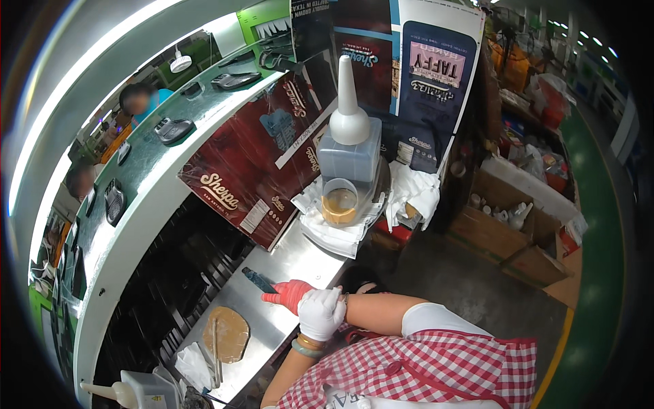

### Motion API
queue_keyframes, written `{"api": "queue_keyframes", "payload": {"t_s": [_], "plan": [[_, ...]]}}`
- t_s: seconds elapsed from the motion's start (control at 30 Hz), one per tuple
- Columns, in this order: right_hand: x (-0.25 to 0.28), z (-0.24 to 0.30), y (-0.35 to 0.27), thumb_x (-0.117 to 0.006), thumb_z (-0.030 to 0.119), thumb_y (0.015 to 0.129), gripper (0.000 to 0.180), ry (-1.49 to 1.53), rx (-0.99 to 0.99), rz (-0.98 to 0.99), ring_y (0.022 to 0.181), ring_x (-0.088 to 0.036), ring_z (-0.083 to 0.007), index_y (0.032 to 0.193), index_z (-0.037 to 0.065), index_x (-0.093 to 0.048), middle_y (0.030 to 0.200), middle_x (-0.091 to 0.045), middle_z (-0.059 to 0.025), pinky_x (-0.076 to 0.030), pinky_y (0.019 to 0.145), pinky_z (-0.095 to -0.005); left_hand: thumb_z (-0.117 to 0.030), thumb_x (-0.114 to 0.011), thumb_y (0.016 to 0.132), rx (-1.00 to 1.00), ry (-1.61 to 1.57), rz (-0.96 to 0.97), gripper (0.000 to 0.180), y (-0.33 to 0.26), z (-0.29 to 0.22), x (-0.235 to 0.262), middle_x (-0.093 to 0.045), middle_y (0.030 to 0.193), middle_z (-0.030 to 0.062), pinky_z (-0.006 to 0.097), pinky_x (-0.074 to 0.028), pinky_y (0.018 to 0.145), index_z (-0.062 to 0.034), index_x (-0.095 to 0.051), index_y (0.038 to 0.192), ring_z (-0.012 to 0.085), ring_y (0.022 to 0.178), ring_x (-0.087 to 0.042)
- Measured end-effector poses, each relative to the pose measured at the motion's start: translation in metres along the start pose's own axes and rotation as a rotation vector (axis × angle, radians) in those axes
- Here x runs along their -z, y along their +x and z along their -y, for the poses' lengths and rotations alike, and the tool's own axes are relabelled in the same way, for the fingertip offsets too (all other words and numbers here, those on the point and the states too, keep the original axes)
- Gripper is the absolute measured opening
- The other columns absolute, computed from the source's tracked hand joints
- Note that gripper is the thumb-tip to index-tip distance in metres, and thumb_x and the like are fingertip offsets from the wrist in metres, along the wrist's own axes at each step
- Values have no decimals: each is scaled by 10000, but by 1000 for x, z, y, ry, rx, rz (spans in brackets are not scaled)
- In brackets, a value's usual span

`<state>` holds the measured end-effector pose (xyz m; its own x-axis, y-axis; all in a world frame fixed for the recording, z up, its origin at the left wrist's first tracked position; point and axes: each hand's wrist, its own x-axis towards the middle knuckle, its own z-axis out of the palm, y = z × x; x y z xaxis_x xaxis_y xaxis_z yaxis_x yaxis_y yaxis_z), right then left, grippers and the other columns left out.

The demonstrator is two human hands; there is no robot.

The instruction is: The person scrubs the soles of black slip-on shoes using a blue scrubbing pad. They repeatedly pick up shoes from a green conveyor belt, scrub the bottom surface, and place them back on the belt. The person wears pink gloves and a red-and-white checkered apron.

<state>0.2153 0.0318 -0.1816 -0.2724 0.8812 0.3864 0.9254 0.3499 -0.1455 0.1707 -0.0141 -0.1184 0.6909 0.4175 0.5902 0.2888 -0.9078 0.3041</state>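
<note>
Head view: your right hand (pixel 289 294), wrapped in red, pinches a dark teal strip (pixel 257 279) that juts out over the metal table (pixel 293 260). Your white-gloved left hand (pixel 320 317) curls against the right wrist; whether it grips anything cannot be told. Nearer you lies a brown disc (pixel 234 337) with a thin stick (pixel 216 334) across it; beyond stands a nozzled bottle (pixel 349 160) behind a clear cup (pixel 340 198).

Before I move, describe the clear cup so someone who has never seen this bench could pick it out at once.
Follow the metal bench up the picture to the big translucent bottle with a tall white nozzle. Directly in front of it, on white cloths, stands the clear cup. Unlike that bottle, it is short and open-topped, with amber contents.
</note>
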Motion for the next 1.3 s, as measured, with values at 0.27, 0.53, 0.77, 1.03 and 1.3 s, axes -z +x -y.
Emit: {"api": "queue_keyframes", "payload": {"t_s": [0.27, 0.53, 0.77, 1.03, 1.3], "plan": [[5, -1, -1, -438, 127, 865, 563, 49, 23, 98, 1008, -587, -237, 1384, 325, -350, 1284, -521, -64, -484, 779, -336, -99, -643, 703, -20, 12, 33, 204, 2, 3, -3, -621, 725, 51, 368, -451, 639, -70, -646, 904, 222, 670, -608], [-1, -5, 6, -484, 117, 845, 507, 197, 25, 167, 881, -612, -295, 1318, 296, -465, 1160, -575, -164, -506, 776, -381, -183, -626, 759, 7, -53, 44, 189, -1, 10, 3, -574, 695, 55, 345, -453, 652, -63, -603, 903, 225, 654, -578], [20, -3, 10, -552, 176, 862, 287, 481, -149, 226, 769, -608, -377, 1146, 201, -589, 884, -616, -191, -486, 674, -445, -227, -598, 774, 52, -102, 4, 228, -15, 10, -7, -577, 736, 70, 353, -455, 715, -43, -590, 907, 244, 707, -577], [21, -2, 12, -562, 159, 854, 270, 417, 80, 73, 757, -613, -375, 1121, 193, -590, 869, -616, -178, -492, 663, -432, -249, -588, 784, 71, -80, -82, 211, -23, 14, -14, -529, 681, 66, 365, -443, 662, -60, -574, 878, 247, 653, -542], [6, -9, 8, -555, 88, 799, 395, 423, 132, 5, 674, -570, -370, 1177, 205, -566, 810, -574, -191, -461, 615, -445, -258, -561, 798, 67, -80, -91, 181, -22, 13, -14, -506, 659, 68, 365, -435, 669, -82, -522, 786, 254, 647, -534]]}}
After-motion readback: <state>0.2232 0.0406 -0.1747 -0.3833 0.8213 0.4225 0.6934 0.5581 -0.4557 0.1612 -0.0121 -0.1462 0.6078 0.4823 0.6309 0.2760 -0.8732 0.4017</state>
